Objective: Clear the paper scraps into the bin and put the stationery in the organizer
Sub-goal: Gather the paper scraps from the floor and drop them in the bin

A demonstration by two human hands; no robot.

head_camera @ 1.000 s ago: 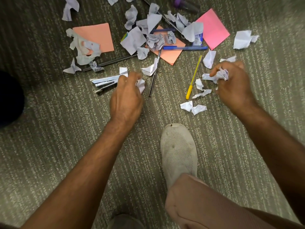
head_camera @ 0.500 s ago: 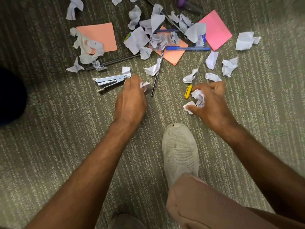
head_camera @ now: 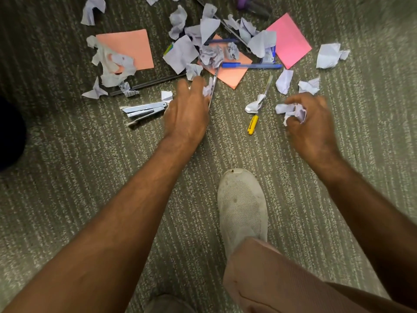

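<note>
While the right hand [head_camera: 312, 125] clutches a wad of paper scraps [head_camera: 292, 111] in curled fingers, the left hand [head_camera: 187, 114] reaches flat across the carpet [head_camera: 67, 199], fingers spread over a small scrap [head_camera: 206, 89] beside the stapler [head_camera: 144, 110]; a yellow pen [head_camera: 253, 124] lies between them.

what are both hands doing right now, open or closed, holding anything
Left hand: fingers spread open, reaching onto a paper scrap, not gripping it yet.
Right hand: closed, holding crumpled paper scraps.
</note>
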